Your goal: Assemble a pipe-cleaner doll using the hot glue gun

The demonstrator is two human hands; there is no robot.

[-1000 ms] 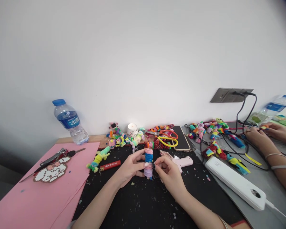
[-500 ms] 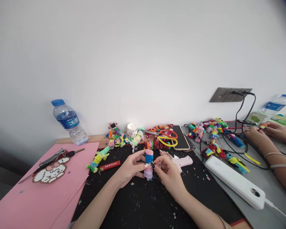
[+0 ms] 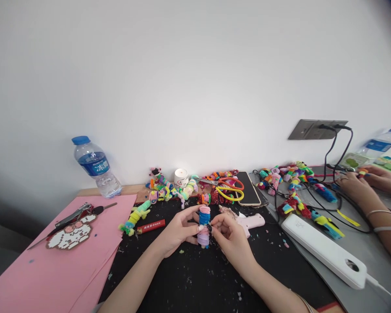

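Observation:
My left hand [image 3: 177, 229] grips a small upright figure of coiled fuzzy wire [image 3: 203, 226], pink at the top, blue in the middle, lilac below. It stands over the black mat [image 3: 202, 278]. My right hand [image 3: 231, 237] is closed beside the figure, its fingertips pinching a tiny dark piece [image 3: 209, 227] against the figure's middle. A pink glue gun [image 3: 250, 221] lies just behind my right hand.
Pink paper [image 3: 52, 269] with a bead figure and keys lies left; a water bottle [image 3: 96, 167] stands behind. Fuzzy-wire figures, a candle [image 3: 181, 177], scissors [image 3: 228, 189] and a phone [image 3: 249, 189] line the wall. Another person's hands [image 3: 361, 187] work at right near a white power strip [image 3: 326, 250].

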